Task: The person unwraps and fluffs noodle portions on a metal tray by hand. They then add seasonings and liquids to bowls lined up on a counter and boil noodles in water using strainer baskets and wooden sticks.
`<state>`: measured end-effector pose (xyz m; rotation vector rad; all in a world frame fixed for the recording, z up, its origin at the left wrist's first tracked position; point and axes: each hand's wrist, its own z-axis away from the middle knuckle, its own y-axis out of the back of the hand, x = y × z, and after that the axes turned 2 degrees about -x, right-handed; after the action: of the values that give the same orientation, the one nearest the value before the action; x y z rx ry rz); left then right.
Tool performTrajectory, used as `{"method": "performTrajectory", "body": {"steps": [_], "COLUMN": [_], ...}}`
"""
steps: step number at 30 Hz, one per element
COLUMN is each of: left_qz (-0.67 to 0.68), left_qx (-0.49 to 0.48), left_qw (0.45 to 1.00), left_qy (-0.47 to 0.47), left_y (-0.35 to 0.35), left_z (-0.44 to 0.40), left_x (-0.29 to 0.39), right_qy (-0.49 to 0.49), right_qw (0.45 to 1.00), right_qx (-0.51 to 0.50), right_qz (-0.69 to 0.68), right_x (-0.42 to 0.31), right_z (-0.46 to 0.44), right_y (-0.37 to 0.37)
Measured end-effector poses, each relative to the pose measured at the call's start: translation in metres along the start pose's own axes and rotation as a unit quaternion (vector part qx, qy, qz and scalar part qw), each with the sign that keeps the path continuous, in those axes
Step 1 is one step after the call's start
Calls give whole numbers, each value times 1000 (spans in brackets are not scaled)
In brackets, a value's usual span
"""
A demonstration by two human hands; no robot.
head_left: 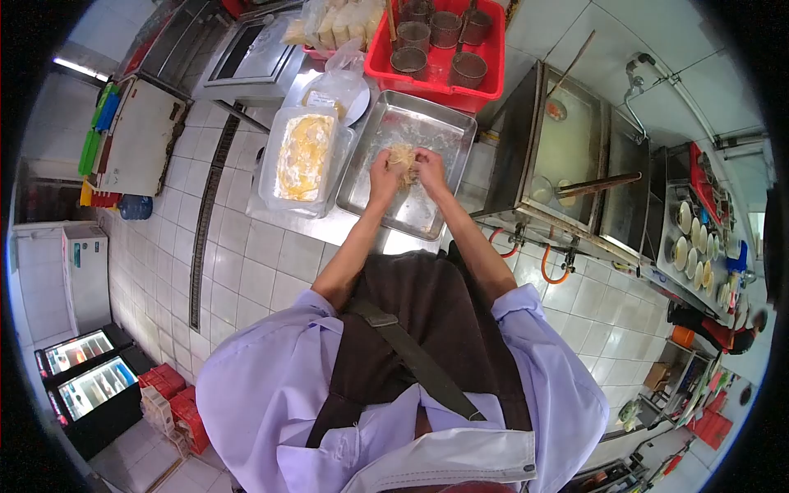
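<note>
Over a shallow metal tray [374, 177], a clump of pale noodles [403, 164] hangs between my two hands. My left hand [383, 176] curls its fingers into the clump from one side. From the other side, my right hand [430, 171] grips it with bent fingers. Pale crumbs or flour dust the tray's bottom. Just left of the tray stands a translucent plastic tub [267, 182] with a floury yellow mass [304, 156] in it.
Behind the tray, a red basin [485, 92] holds several wire noodle strainers [468, 70]. Bagged pale goods [341, 25] sit at the back. A deep metal boiling vat [567, 156] with a wooden stick [600, 184] is on the right. Several bowls [690, 246] stand farther right.
</note>
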<state>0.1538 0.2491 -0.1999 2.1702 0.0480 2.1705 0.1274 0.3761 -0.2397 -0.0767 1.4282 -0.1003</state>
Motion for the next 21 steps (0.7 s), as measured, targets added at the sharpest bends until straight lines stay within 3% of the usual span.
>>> {"method": "performTrajectory", "body": {"steps": [2,4,5,7,9,10,11,12,13,14,15,16,17,18,19,20,21], "left_qz": [-63,164,163,143,80,14,14,-4,-21,-21,-112,-204,-207,-301,-390,-392,-342], "left_qx": [-16,68,67,37,62,85,87,88,87,85,42,-4,-5,48,101,102,8], "left_qw": [997,979,979,988,995,995,994,996,992,992,991,978,977,952,911,911,938], "left_qy": [-48,98,99,34,-13,-59,-61,15,91,87,67,51,55,-17,-86,-81,-57], "left_y": [0,-4,-1,3,-4,-4,-3,0,2,6,14,23,30,35,38,38,37], "left_z": [-1,-5,-7,-8,-7,-5,-3,3,3,-6,-9,-6,-8,-18,-23,-19,-19], "left_x": [-4,-20,-12,14,7,5,-5,-13,-21,-11,4,12,5,-5,-17,-22,-24], "right_qy": [15,27,21,12,26,26,0,-26,-23,-11,-4,-11,63,141,142,124,108], "right_qw": [999,996,995,993,992,992,996,955,955,993,965,966,934,880,880,865,849], "right_qx": [6,14,-18,-48,59,57,-14,-86,-87,-111,-127,-128,-92,-53,-56,-83,-108], "right_qz": [-43,-87,-97,-106,109,109,-90,-283,-282,-25,231,225,340,451,451,479,506], "right_x": [-5,-19,-26,-21,-11,-4,-11,-16,-22,-26,-24,-18,-13,-17,-18,-26,-29], "right_z": [-9,-6,-2,0,-9,-10,-11,-14,-18,-24,-23,-15,-11,-14,-11,2,9], "right_y": [0,-2,-5,-5,-5,-4,-4,-2,3,12,18,21,25,26,23,14,6]}}
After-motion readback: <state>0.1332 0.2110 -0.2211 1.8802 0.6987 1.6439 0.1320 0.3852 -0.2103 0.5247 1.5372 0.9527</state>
